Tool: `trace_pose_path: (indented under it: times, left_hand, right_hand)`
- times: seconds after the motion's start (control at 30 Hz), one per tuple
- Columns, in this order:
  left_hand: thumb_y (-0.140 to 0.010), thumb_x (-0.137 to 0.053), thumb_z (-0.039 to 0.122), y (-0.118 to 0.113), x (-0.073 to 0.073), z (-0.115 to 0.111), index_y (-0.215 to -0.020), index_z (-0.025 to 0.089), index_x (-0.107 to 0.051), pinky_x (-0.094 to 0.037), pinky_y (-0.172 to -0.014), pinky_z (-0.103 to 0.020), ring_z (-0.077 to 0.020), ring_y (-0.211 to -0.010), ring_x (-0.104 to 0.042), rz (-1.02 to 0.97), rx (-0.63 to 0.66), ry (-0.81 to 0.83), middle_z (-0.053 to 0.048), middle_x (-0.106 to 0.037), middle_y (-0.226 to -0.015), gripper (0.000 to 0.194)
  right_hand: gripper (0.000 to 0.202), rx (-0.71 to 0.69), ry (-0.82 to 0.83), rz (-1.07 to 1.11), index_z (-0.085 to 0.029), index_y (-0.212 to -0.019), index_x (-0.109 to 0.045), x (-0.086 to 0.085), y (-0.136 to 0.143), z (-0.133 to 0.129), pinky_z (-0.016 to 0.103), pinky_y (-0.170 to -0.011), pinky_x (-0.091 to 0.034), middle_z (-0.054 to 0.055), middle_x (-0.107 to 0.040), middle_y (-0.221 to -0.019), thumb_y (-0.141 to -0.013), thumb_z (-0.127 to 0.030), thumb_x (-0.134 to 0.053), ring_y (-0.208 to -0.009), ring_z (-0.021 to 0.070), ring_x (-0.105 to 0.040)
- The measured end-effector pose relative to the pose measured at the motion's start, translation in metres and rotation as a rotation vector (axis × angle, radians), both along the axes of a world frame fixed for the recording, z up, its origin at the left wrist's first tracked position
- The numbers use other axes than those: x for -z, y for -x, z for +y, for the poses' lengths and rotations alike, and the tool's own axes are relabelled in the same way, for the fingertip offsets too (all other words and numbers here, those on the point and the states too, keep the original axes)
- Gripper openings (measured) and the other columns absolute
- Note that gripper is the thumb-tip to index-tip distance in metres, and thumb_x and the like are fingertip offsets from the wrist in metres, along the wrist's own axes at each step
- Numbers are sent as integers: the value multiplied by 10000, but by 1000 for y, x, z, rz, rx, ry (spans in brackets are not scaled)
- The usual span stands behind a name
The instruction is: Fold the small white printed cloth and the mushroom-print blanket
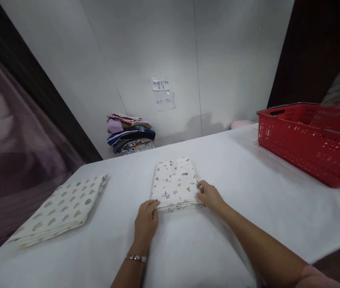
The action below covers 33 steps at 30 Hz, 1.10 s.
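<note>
A white folded cloth [174,182] with small printed figures lies flat in several layers at the middle of the table. My left hand [146,220] grips its near left corner, thumb and fingers closed on the edge. At the right edge, close to the near corner, my right hand [210,195] pinches the same cloth. Parts of the fingertips are hidden against the fabric. Off to the left rests a second folded cloth [64,206], cream with grey heart-like shapes, untouched by either hand.
A red plastic basket [304,140] with metal handles stands on the right of the white-covered table [232,160]. Beyond the far edge is a pile of folded fabrics [131,134]. Paper notes [164,101] hang on the pale wall, and a purplish curtain [16,160] hangs at left.
</note>
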<state>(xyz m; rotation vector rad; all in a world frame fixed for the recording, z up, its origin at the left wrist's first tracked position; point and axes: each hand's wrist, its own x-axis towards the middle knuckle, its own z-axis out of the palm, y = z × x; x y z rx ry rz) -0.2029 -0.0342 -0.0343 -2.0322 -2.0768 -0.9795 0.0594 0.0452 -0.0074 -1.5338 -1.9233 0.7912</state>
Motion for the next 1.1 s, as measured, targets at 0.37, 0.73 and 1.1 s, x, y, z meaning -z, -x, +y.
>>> trace_pose_path:
  times: [0.37, 0.73, 1.1]
  left_hand:
    - [-831, -454, 381, -61, -77, 45, -914, 222, -663, -459, -755, -295, -173, -852, -601, -42, 112, 165, -23, -664, -967, 276]
    - [-668, -612, 519, -136, -62, 144, -854, 157, -614, -412, -588, -264, -229, -786, -633, 19, -60, 737, -90, -685, -826, 407]
    - [-768, -505, 373, -126, -51, 141, -832, 178, -624, -426, -557, -212, -126, -608, -610, -135, -30, 749, -23, -679, -720, 238]
  right_hand:
    - [353, -93, -121, 202, -228, -1090, -533, 10, -3, -5, 247, -586, -362, -29, -543, -716, -743, -196, -478, -637, 136, -495]
    - [191, -249, -262, 554, -208, -861, -553, 20, 0, -2, 223, -588, -410, -15, -543, -778, -701, -135, -479, -651, 108, -489]
    - [160, 84, -121, 266, -200, -796, -593, 21, -18, 21, 247, -609, -368, -13, -591, -709, -791, -319, -487, -648, 128, -513]
